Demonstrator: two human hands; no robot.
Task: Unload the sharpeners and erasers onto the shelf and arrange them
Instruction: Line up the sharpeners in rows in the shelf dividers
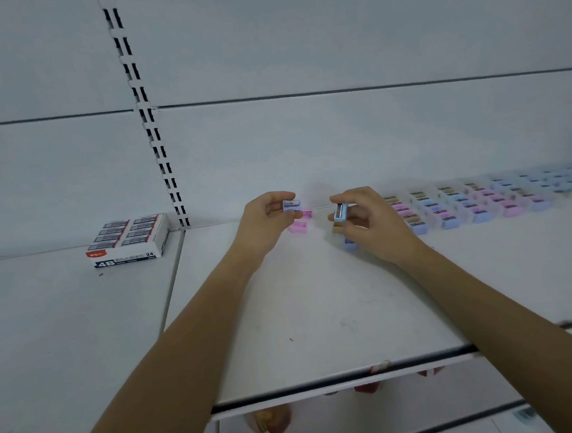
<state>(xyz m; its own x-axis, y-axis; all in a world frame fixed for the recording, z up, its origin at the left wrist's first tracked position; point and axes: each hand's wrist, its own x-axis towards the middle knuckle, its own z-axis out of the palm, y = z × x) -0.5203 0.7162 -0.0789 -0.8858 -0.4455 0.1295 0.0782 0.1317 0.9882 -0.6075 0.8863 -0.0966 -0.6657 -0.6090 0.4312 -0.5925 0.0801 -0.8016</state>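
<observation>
White shelf point(317, 314), sharpener rows point(461, 205) at back right. Left hand point(266, 222) pinches purple sharpener point(291, 205), right hand point(369, 224) blue sharpener point(340, 212); a slip could scatter rows.

Two forearms are showing bare along their whole visible length. The left forearm point(185, 339) is showing from the lower left of the frame and the right forearm point(504, 303) from the lower right edge. Both are looking broad at the bottom and are narrowing to slim wrists near the middle of the frame. The left hand point(261, 221) and the right hand point(372, 224) are showing bare too, with slender fingers. The fingernails are looking too small and blurred to tell.
</observation>
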